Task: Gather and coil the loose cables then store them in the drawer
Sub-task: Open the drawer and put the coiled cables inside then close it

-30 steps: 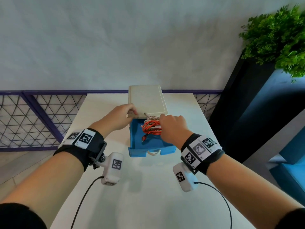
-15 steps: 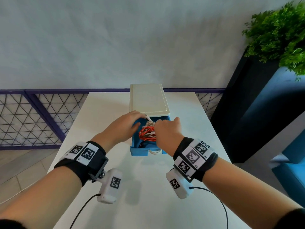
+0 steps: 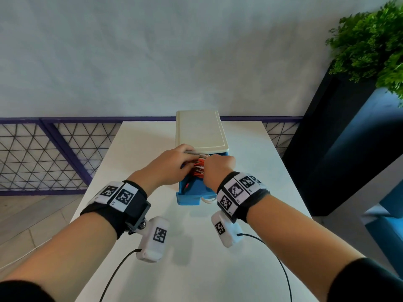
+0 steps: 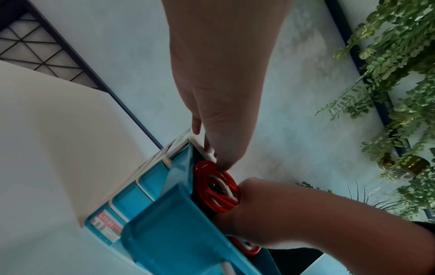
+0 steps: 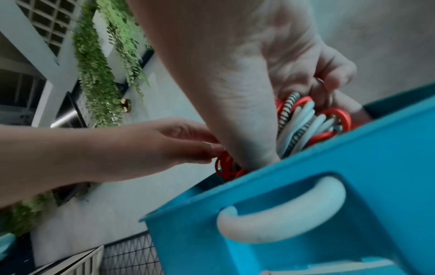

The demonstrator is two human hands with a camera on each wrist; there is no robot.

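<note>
A coiled bundle of orange-red, white and striped cables sits in the open blue drawer of a small cabinet with a cream top. My right hand reaches into the drawer from the right. In the right wrist view its fingers curl round the cables. My left hand comes in from the left. In the left wrist view its straight fingertips touch the red loops. The drawer's white handle faces me.
The cabinet stands at the far middle of a white table. A purple mesh railing runs behind and to the left. A black planter with green leaves stands to the right. Wrist camera leads trail over the near tabletop.
My left hand left the cabinet's front edge and came down onto the cables. My right hand pushed the bundle lower into the drawer.
</note>
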